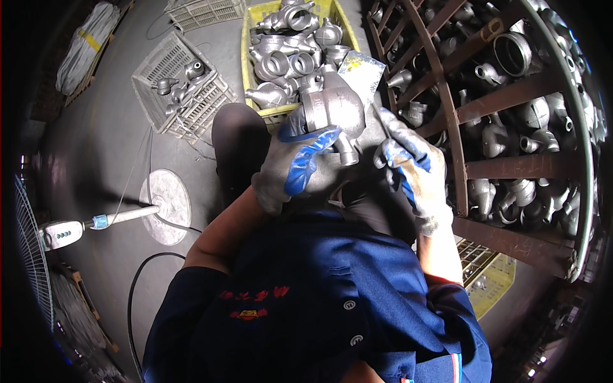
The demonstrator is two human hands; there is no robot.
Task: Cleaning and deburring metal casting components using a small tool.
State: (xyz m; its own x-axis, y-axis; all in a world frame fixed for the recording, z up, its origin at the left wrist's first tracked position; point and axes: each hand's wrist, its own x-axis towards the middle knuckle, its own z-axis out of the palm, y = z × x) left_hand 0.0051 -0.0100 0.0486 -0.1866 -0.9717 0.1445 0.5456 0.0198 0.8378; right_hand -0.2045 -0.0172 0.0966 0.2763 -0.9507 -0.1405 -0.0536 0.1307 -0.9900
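Observation:
My left hand (290, 153), in a grey and blue coated glove, is closed round a grey metal pipe casting (335, 108). The casting has a round body, a wide threaded-looking collar and a short spout pointing down toward me. Close by on the right, my right hand (408, 156), gloved the same way, is closed on a thin dark rod-like tool (385, 123). The rod's tip points up beside the casting, apart from it as far as I can see; the exact kind of tool cannot be made out.
Ahead stands a yellow crate (247, 57) heaped with similar castings. A beige crate (150, 105) with a few castings sits left of it. On the right is a rusty steel cage (456, 143) full of castings. A floor fan (64, 234) with a round base (167, 220) stands left.

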